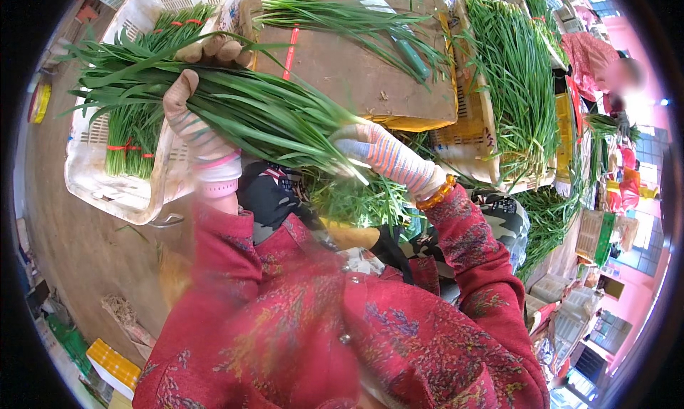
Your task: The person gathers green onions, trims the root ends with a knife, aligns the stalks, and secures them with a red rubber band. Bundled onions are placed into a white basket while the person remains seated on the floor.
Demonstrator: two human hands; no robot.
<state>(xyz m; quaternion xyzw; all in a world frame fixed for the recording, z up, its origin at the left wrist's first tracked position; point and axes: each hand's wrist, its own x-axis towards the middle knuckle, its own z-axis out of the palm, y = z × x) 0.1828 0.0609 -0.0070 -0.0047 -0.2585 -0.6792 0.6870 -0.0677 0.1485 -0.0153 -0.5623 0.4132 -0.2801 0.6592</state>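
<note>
A bunch of long green leafy stalks, which look like garlic chives (256,104), lies across both gloved hands. My left hand (203,93) supports the leafy part from below, fingers curled up around its far side. My right hand (374,147) grips the pale stem ends. Beyond them, on a brown board (342,83), rest loose chives (331,16), a knife with a green handle (411,59) partly under their leaves, and a red tie strip (292,45).
A white plastic crate (112,195) at the left holds bundles tied with red strips (128,152). At the right, another crate (489,126) carries many chives (513,83). Leaf trimmings (358,195) lie below my hands. A person in patterned red (588,61) is at the far right.
</note>
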